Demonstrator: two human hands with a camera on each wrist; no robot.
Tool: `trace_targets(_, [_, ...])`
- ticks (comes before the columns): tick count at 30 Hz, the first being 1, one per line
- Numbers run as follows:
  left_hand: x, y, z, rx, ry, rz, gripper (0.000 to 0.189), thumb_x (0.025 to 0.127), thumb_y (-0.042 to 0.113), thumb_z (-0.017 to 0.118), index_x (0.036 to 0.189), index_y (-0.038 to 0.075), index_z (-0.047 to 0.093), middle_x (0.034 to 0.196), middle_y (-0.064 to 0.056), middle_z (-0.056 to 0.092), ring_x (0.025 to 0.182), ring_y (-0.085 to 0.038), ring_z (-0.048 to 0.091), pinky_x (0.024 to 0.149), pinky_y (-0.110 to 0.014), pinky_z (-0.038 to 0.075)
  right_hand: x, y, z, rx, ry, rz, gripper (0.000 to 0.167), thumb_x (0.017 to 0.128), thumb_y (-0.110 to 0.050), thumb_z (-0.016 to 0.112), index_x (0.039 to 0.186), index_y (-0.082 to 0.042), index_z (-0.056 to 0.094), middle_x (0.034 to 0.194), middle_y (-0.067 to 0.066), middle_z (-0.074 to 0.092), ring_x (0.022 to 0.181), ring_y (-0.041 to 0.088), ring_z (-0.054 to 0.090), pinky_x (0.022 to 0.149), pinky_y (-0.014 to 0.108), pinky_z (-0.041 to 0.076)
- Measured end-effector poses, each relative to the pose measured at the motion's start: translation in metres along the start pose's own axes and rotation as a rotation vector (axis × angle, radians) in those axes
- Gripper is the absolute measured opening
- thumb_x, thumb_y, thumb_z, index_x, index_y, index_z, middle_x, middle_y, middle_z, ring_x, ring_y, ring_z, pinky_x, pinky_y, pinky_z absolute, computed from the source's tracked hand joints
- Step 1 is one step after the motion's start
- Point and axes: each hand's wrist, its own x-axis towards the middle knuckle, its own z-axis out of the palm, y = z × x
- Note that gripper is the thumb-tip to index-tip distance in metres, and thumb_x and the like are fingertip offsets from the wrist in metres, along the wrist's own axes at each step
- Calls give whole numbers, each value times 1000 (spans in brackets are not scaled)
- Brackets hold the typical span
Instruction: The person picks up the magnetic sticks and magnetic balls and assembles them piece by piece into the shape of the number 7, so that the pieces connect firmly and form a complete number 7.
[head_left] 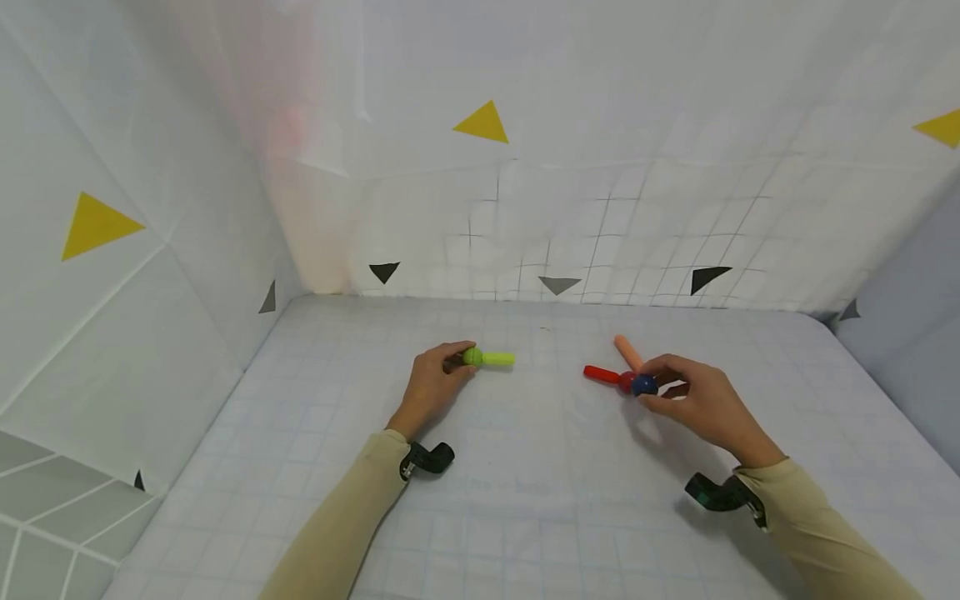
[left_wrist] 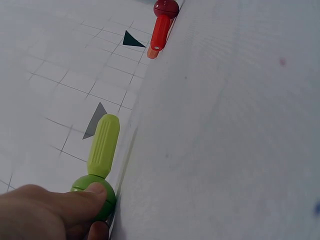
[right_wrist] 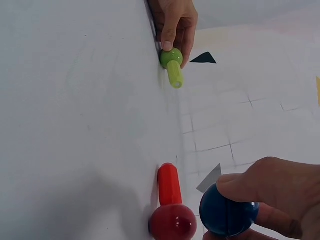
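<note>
In the head view, my left hand [head_left: 438, 379] pinches a green ball [head_left: 472, 357] between thumb and fingertips. A lime-green ribbed stick [head_left: 498, 359] projects from that ball toward the right. On the other side, my right hand [head_left: 693, 400] holds a blue ball [right_wrist: 227, 210] by thumb and fingers. Right beside the blue ball is a dark red ball [right_wrist: 174, 222] with a bright red stick [head_left: 602, 375] joined to it, pointing left. Behind them an orange stick [head_left: 628, 352] slants away; its near end is hidden by the balls and right hand.
The pieces are on or close over a white, faintly gridded table [head_left: 510, 500]. White sheeting [head_left: 420, 225] with yellow and dark triangles rises behind it and at both sides. Each wrist wears a small black camera, such as the left one [head_left: 431, 458].
</note>
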Motion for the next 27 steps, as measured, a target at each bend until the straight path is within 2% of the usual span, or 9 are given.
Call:
trace_targets(5, [0,0,1,7,5,-12,41,96,9,77,136,11,70,119,-4,72,100,-19,66,89,-38,55,4,-2,-1,3,3,-3,31,87,-5,84,115,-7,71,105,4,73,95,24,67,81,31,59])
trace_targets(12, [1,-1,1,2,4,-25,42,95,9,77,136,12,70,119,-4,72,100,-18,66,89,-37,54,9,-7,-2,3,-1,2,31,88,-7,85,116,-7,71,105,4,73,96,25,67,83,44,60])
trace_targets(19, [0,-1,2,1,5,-28,42,96,10,77,136,13,70,118,-3,72,98,-18,66,89,-37,54,12,-11,-1,20,12,-26,31,87,-7,86,114,-7,71,103,4,73,95,24,68,81,31,59])
trace_targets(27, [1,-2,2,0,9,-25,42,95,8,77,136,13,70,118,-3,72,98,-18,66,89,-37,54,17,-18,-1,12,11,-5,32,86,-8,87,115,-5,72,102,5,72,95,25,67,81,29,59])
